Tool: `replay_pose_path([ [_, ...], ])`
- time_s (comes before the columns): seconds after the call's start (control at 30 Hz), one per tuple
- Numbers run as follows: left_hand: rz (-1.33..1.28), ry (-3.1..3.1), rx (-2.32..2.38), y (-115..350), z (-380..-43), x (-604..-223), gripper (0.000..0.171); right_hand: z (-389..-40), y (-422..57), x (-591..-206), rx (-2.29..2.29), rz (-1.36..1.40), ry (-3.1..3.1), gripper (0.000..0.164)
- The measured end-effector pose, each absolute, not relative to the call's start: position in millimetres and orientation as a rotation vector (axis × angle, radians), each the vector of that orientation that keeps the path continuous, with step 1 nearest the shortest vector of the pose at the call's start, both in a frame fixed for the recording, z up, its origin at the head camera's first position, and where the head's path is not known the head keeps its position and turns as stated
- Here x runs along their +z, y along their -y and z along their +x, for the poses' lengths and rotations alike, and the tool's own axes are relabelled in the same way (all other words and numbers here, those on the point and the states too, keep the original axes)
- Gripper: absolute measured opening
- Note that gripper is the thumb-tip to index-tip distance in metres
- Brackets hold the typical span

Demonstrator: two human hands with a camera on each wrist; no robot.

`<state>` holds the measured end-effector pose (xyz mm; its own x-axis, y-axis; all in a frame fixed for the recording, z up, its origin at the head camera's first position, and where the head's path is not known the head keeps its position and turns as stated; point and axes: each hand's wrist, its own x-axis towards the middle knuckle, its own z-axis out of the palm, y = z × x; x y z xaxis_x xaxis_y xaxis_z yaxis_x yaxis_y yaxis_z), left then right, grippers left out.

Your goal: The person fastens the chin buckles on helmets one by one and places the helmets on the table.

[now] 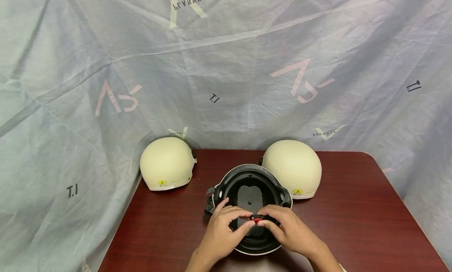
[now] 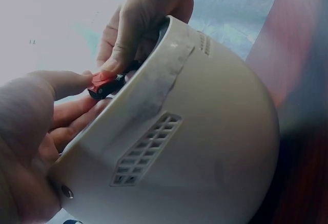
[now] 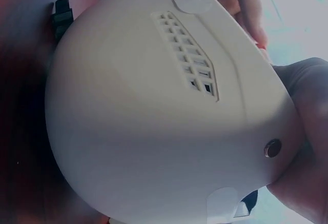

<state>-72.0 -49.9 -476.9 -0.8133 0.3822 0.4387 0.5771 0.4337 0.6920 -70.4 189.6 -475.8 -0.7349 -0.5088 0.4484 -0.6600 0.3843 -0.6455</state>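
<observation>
A cream helmet [image 1: 249,194] lies upside down on the table, its black lining and grey pad facing up. Over its opening, my left hand [image 1: 225,228] and right hand [image 1: 291,229] meet at a small red and black strap buckle [image 1: 256,220]. Each pinches it between thumb and fingers. In the left wrist view, the left thumb presses one end of the red and black buckle [image 2: 105,84], while the other hand [image 2: 141,21] grips the strap side. From the right wrist, the helmet's shell [image 3: 128,106] covers most of the buckle.
Two more cream helmets stand dome up at the back: one on the left [image 1: 166,164], another on the right [image 1: 293,168] close behind the held helmet. Dark red table [image 1: 363,217] extends to the right. A grey printed cloth [image 1: 233,75] hangs behind.
</observation>
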Motion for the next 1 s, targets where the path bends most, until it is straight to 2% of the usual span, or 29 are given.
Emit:
replay_pose_path([
  [0.37, -0.789, 2.461, -1.289, 48.3, -74.3, -475.5, 0.013, -69.2, -184.4, -477.5, 1.396, 0.838, 2.541, 0.020],
  [0.6, -0.812, 2.295, -1.433, 51.7, -75.0, -478.1, 0.011, -69.2, -185.0, -480.7, 1.462, 0.759, 2.515, 0.014],
  [0.83, -0.758, 1.940, -1.539, 55.7, -79.4, -484.3, 0.025, -68.8, -185.6, -482.7, 1.444, 0.699, 2.474, 0.021],
  [1.0, -0.678, 1.804, -1.602, 65.3, -83.4, -486.2, 0.025, -69.3, -186.1, -483.5, 1.448, 0.725, 2.400, 0.024],
])
